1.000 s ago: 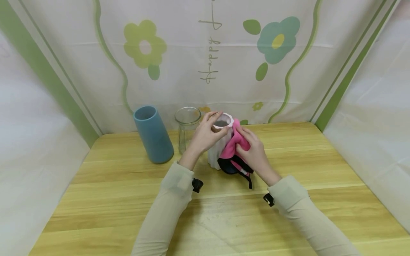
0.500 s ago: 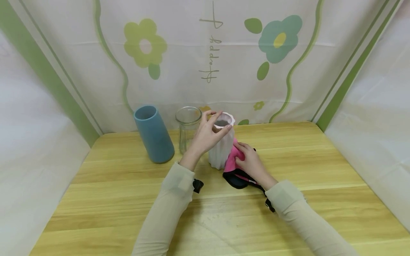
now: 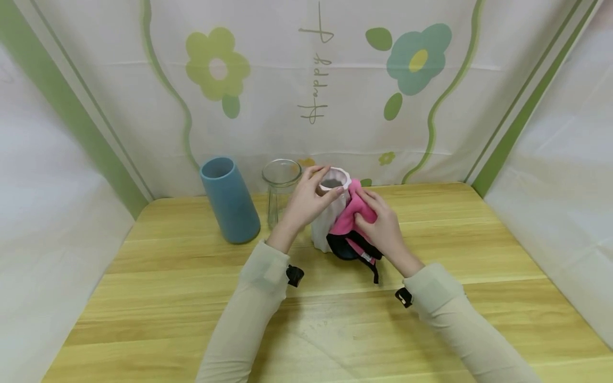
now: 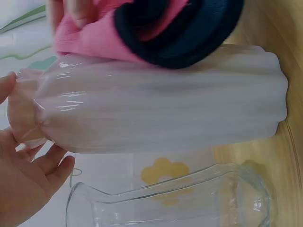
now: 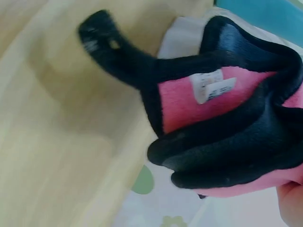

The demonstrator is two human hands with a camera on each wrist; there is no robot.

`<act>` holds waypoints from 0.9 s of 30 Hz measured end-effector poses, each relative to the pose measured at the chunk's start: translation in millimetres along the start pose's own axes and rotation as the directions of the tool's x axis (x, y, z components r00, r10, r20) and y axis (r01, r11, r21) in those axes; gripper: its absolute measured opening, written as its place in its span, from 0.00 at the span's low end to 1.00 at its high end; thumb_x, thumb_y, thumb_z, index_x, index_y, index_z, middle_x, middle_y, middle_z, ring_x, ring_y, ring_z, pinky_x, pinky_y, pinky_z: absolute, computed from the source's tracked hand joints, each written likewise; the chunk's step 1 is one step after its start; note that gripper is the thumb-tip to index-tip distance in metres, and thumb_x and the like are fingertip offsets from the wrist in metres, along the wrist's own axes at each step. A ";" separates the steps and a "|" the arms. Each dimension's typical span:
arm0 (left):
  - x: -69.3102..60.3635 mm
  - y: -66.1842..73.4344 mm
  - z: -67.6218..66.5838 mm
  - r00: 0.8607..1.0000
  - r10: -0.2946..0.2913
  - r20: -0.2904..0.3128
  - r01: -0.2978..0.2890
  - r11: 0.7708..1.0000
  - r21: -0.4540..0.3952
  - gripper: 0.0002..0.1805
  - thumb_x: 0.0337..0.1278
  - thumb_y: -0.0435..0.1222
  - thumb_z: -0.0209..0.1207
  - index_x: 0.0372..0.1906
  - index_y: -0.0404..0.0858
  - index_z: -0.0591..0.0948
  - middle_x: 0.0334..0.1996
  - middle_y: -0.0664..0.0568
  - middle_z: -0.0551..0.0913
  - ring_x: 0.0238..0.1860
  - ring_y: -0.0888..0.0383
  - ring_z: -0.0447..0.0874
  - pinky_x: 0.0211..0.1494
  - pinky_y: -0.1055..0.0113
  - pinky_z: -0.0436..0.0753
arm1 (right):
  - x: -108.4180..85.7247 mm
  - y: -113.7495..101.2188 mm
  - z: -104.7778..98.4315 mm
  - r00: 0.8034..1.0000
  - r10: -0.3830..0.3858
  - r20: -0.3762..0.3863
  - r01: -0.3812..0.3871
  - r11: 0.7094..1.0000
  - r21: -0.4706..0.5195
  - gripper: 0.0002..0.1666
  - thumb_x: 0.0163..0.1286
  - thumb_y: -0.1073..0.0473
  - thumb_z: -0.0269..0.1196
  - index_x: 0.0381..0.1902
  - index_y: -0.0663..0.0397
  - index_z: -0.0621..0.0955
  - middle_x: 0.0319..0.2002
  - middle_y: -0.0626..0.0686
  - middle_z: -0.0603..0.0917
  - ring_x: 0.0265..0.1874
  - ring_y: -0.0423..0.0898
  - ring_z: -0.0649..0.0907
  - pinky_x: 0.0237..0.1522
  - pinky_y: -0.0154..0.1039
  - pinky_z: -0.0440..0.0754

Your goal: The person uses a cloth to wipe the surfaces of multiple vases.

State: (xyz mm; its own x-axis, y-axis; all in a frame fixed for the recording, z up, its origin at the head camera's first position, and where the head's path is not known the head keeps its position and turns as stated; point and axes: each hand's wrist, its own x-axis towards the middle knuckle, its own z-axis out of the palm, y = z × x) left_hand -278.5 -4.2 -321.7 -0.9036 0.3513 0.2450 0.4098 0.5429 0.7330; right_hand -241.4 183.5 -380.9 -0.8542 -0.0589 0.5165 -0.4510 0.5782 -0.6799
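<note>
A white, ribbed vase [image 3: 322, 230] stands upright on the table, its rim scalloped. My left hand [image 3: 306, 203] holds it by the neck, thumb on the near side and fingers round the far side; the left wrist view shows the glossy vase [image 4: 156, 106] lying sideways across the picture. In my right hand [image 3: 384, 227] is a bunched pink cloth [image 3: 349, 219], pressed against the vase's right side near the rim. The cloth has dark edging, a white label and a black strap [image 5: 118, 52] with a hole, hanging loose in the right wrist view.
Left of the white vase stands a clear glass vase [image 3: 281, 194], close to my left hand. Farther left is a tall blue vase [image 3: 231, 205]. The wooden table [image 3: 330, 330] meets a printed fabric backdrop [image 3: 306, 138] just behind the vases.
My right hand slid down the vase's side with the cloth, then came back up to near the rim. My left hand has stayed at the neck.
</note>
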 end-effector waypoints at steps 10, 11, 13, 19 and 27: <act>-2.7 0.3 1.1 0.998 -0.005 0.059 0.006 1.000 -0.020 0.37 0.67 0.53 0.48 0.75 0.44 0.55 0.75 0.54 0.53 0.56 0.51 0.79 0.57 0.53 0.79 | -2.2 2.6 2.3 1.000 -0.016 0.009 0.015 1.000 0.021 0.32 0.58 0.72 0.63 0.63 0.63 0.73 0.61 0.64 0.74 0.61 0.60 0.74 0.59 0.54 0.75; -2.6 -0.2 1.6 0.998 -0.007 0.055 0.008 1.000 -0.016 0.37 0.67 0.54 0.48 0.75 0.45 0.55 0.75 0.55 0.53 0.55 0.52 0.79 0.57 0.54 0.79 | -3.5 5.1 3.5 1.000 -0.010 0.025 0.010 1.000 0.010 0.32 0.59 0.72 0.63 0.63 0.64 0.73 0.61 0.65 0.74 0.61 0.61 0.74 0.60 0.55 0.75; -2.3 -0.8 2.6 0.999 -0.016 0.046 0.017 1.000 -0.009 0.38 0.65 0.56 0.49 0.75 0.46 0.56 0.75 0.57 0.53 0.55 0.54 0.79 0.58 0.54 0.78 | -6.8 10.0 5.9 0.998 0.016 0.067 -0.016 1.000 -0.005 0.32 0.60 0.71 0.62 0.64 0.64 0.72 0.62 0.66 0.74 0.61 0.62 0.74 0.60 0.56 0.74; -0.9 -1.4 6.3 0.999 -0.048 0.022 0.049 0.999 -0.009 0.41 0.59 0.60 0.53 0.75 0.52 0.57 0.75 0.57 0.51 0.57 0.54 0.77 0.60 0.50 0.75 | -17.3 23.3 15.1 0.969 0.146 0.200 -0.123 0.985 -0.123 0.32 0.62 0.66 0.61 0.65 0.62 0.71 0.62 0.67 0.72 0.62 0.64 0.72 0.61 0.58 0.72; -1.5 -1.7 9.3 0.999 -0.038 -0.012 0.037 0.998 -0.047 0.38 0.62 0.56 0.54 0.74 0.47 0.60 0.71 0.49 0.52 0.52 0.55 0.82 0.52 0.60 0.81 | -19.8 25.1 19.1 0.960 0.172 0.222 -0.137 0.977 -0.162 0.31 0.59 0.67 0.62 0.62 0.64 0.74 0.61 0.69 0.73 0.60 0.65 0.74 0.60 0.58 0.73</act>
State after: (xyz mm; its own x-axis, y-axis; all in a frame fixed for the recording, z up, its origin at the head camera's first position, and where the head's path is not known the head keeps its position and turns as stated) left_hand -276.7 1.4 -329.2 -0.9199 0.3215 0.2246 0.3696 0.5192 0.7706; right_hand -240.7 183.6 -418.2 -0.9547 -0.1376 0.2638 -0.2815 0.7049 -0.6511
